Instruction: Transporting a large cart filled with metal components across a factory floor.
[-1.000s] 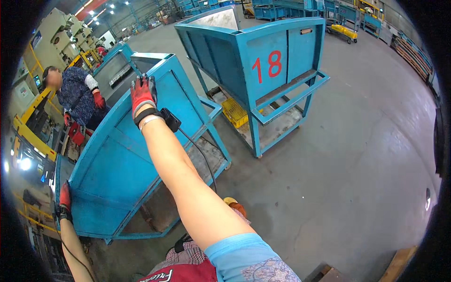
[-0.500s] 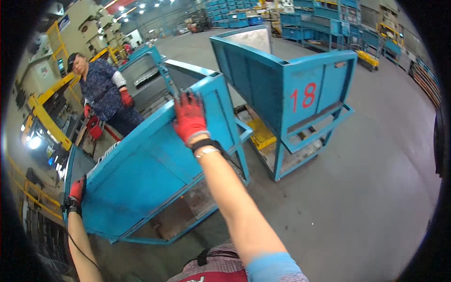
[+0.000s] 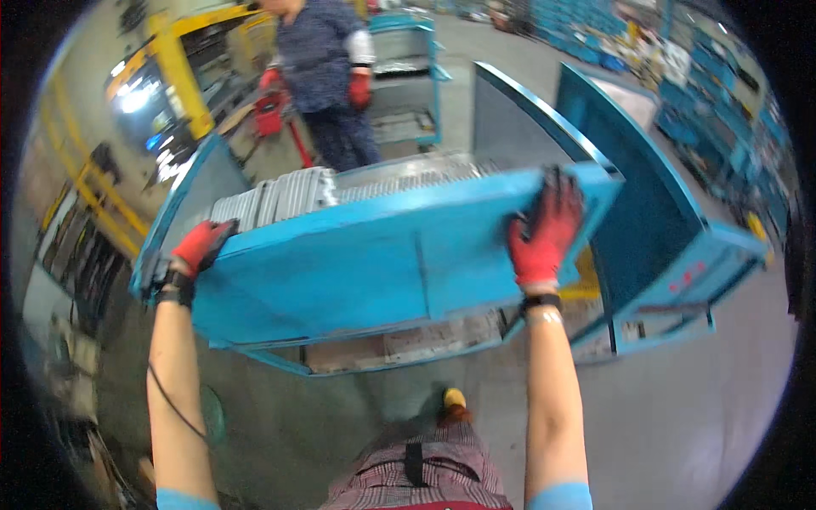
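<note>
Red gloves on the left hand (image 3: 200,248) and right hand (image 3: 545,228); between them a bright blue bin (image 3: 357,272) holding grey plates (image 3: 280,194).

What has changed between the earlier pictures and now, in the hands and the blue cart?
The view has swung to face the blue cart squarely, nearer. The right hand moved from its far corner to the near top edge. The left hand stays on the left corner. The co-worker stays behind it.

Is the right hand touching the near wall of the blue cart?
Touching. In the head view the gloved right hand lies flat on the top edge of the blue cart, fingers curled over its rim.
</note>
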`<action>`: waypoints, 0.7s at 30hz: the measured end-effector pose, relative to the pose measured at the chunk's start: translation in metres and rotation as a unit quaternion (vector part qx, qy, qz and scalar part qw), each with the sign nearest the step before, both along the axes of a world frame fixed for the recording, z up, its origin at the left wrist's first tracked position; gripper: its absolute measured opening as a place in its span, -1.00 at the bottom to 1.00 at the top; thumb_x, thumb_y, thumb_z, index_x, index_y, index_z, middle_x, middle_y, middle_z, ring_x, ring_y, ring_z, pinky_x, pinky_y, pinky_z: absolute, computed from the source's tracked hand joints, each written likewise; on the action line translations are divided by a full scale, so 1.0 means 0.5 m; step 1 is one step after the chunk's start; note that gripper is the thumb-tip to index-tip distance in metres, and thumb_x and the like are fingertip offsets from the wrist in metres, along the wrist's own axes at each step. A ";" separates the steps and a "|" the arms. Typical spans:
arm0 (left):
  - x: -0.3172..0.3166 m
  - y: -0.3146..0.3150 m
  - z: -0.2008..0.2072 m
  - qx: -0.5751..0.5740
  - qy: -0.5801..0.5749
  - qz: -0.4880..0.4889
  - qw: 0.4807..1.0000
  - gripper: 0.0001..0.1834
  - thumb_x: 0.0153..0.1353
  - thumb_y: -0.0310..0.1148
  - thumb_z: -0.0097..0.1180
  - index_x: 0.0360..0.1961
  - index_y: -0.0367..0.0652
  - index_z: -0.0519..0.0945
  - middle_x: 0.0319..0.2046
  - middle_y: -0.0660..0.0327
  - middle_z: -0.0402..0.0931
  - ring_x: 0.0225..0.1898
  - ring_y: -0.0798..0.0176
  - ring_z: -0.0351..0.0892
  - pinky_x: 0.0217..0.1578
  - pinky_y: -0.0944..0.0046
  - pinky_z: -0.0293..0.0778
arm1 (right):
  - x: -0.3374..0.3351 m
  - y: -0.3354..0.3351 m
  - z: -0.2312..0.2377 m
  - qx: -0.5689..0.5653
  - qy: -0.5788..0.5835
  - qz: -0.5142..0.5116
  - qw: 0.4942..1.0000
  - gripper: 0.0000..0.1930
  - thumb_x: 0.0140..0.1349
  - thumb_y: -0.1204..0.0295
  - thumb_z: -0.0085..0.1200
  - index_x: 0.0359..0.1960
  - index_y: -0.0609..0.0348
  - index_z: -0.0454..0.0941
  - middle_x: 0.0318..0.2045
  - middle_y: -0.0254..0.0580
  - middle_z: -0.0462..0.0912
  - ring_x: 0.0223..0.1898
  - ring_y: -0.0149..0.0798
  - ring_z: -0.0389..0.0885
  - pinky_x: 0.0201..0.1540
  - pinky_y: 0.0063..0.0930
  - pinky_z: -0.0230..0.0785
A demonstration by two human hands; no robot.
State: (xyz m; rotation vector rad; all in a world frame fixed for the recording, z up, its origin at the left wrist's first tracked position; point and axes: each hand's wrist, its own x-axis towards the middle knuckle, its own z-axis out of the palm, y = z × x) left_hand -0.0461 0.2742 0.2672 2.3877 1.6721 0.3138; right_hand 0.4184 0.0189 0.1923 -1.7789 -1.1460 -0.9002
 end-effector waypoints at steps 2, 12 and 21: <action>-0.041 0.027 -0.015 -0.011 -0.001 0.018 1.000 -0.36 0.13 0.18 -0.06 -0.18 -0.26 0.59 -0.18 -0.15 0.54 -0.08 -0.13 0.50 -0.05 0.09 0.37 | -0.011 0.001 0.002 -0.007 -0.014 -0.002 1.000 -0.20 -0.16 0.24 0.04 0.26 0.10 0.18 0.27 -0.04 0.18 0.32 0.12 0.00 0.33 0.07 -0.30; -0.030 0.024 -0.023 -0.048 -0.050 -0.038 0.997 -0.41 0.14 0.13 -0.04 -0.09 -0.18 0.59 -0.13 -0.02 0.56 -0.08 0.04 0.54 -0.01 0.19 0.36 | -0.032 0.001 -0.012 -0.017 -0.028 -0.027 0.999 -0.12 -0.22 0.31 0.00 0.31 0.12 0.07 0.32 -0.04 0.08 0.35 0.10 -0.07 0.36 0.04 -0.39; -0.062 0.228 -0.110 0.084 0.061 -0.159 0.982 -0.51 0.31 -0.04 -0.18 0.01 -0.25 0.43 -0.21 -0.13 0.48 -0.14 -0.04 0.48 -0.08 0.12 0.33 | -0.098 0.049 -0.033 0.068 0.132 -0.063 0.987 -0.14 -0.11 0.47 -0.01 0.34 0.16 -0.06 0.35 0.10 -0.11 0.36 0.14 -0.15 0.37 -0.09 -0.26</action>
